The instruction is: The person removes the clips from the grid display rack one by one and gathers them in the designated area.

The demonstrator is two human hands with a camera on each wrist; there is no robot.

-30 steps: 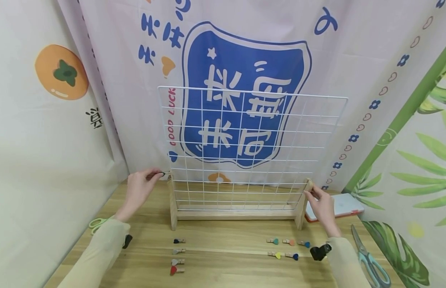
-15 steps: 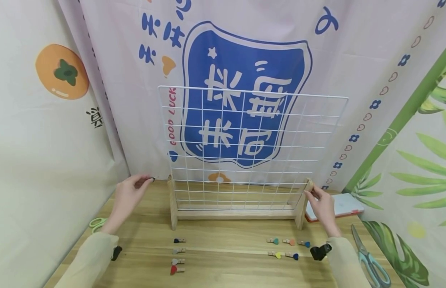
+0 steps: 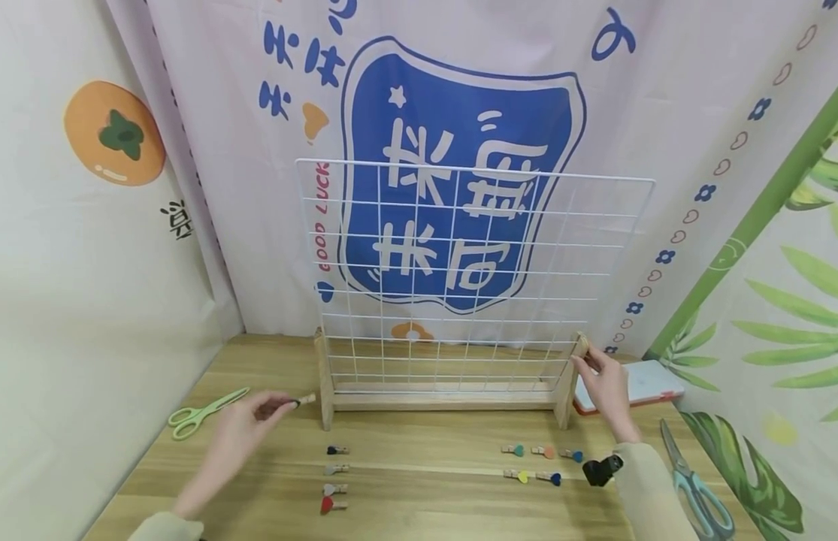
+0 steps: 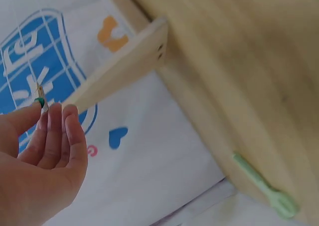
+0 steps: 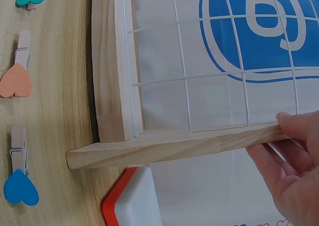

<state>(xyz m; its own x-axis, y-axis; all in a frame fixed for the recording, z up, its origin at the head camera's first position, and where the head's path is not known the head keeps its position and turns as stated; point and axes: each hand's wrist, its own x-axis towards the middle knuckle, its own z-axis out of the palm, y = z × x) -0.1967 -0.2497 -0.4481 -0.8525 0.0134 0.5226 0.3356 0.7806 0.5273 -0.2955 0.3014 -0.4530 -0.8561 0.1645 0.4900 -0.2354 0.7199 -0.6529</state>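
Between thumb and fingertips, my left hand (image 3: 239, 432) pinches a small wooden clothespin (image 3: 307, 399) with a dark green heart, seen also in the left wrist view (image 4: 41, 92). It is low, just left of the wooden stand (image 3: 446, 403) and apart from it. That stand holds a white wire grid (image 3: 419, 167) upright. My right hand (image 3: 606, 385) grips the top of the stand's right side piece (image 5: 189, 148), thumb on one face and fingers on the other. Heart clothespins lie in front: several at left, including a red one (image 3: 327, 506), and several at right, including an orange one (image 5: 16, 81).
Light green scissors (image 3: 204, 412) lie at the table's left, beside my left forearm. Blue-handled scissors (image 3: 696, 492) lie at the right edge. A white case with a red rim (image 3: 638, 382) sits behind my right hand. A printed curtain (image 3: 256, 188) hangs close behind the grid.
My left hand, with the clothespin, has drawn left from the top of the stand's left side piece and then come down nearer the tabletop. My right hand keeps its hold.
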